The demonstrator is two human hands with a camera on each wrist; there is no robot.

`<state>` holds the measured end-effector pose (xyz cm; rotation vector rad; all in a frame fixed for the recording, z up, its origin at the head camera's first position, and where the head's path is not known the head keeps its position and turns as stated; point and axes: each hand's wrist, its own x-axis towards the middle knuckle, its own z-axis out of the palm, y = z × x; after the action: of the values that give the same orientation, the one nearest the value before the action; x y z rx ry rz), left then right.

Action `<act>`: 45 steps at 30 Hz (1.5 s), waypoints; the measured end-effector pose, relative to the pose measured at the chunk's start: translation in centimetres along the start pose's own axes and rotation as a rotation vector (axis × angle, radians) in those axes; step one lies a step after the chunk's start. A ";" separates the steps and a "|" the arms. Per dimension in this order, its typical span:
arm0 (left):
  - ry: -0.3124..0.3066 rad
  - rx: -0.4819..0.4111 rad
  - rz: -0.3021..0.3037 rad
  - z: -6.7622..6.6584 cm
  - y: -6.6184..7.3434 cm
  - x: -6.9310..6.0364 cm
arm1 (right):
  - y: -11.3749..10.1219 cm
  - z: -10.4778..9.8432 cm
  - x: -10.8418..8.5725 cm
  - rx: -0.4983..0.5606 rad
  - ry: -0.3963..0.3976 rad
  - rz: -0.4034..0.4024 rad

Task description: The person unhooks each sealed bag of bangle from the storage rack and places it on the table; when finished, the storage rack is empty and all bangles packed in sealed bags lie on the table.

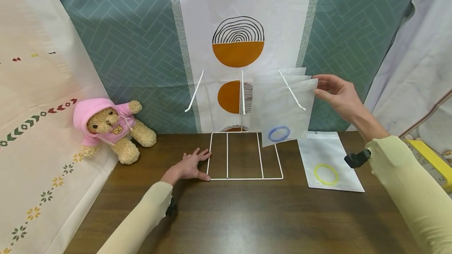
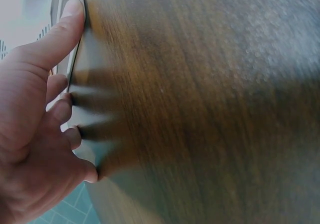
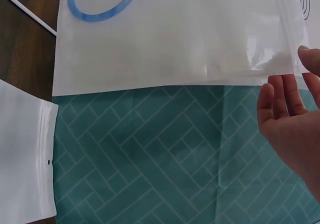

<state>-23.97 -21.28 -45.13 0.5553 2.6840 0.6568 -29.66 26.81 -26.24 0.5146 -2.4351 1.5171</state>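
Observation:
A white wire rack (image 1: 247, 178) with three upward-slanting prongs stands on the table. Several frosted zip bags hang from its right prong; the front bag (image 1: 293, 109) contains a blue ring (image 1: 279, 133), also visible in the right wrist view. My right hand (image 1: 337, 93) holds this bag's upper right corner, thumb in front and fingertips partly hidden behind. At the rack's base, my left hand (image 1: 190, 164) rests with spread fingers against the left wire, its thumb at the front corner. Flat on the table at right lies another zip bag (image 1: 335, 152) with a yellow ring (image 1: 326, 174).
A teddy bear (image 1: 109, 128) in a pink hoodie sits at the left against the cloth. A patterned curtain (image 1: 141, 50) hangs close behind the rack. On the far right is a yellow object with numbers (image 1: 429, 164), beyond my right forearm.

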 end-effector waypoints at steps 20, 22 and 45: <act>0.006 0.004 0.012 0.0 0.1 -0.1 | -0.8 0.4 0.1 0.040 -0.085 0.050; 0.006 0.001 0.010 0.0 0.2 -0.1 | -0.8 0.5 0.1 0.065 -0.100 0.051; 0.010 0.009 0.017 -0.1 0.3 -0.3 | -1.5 1.4 0.4 0.107 -0.126 0.099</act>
<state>-23.71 -21.19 -44.81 0.5786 2.6954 0.6542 -29.39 24.87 -25.53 0.5326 -2.5179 1.7120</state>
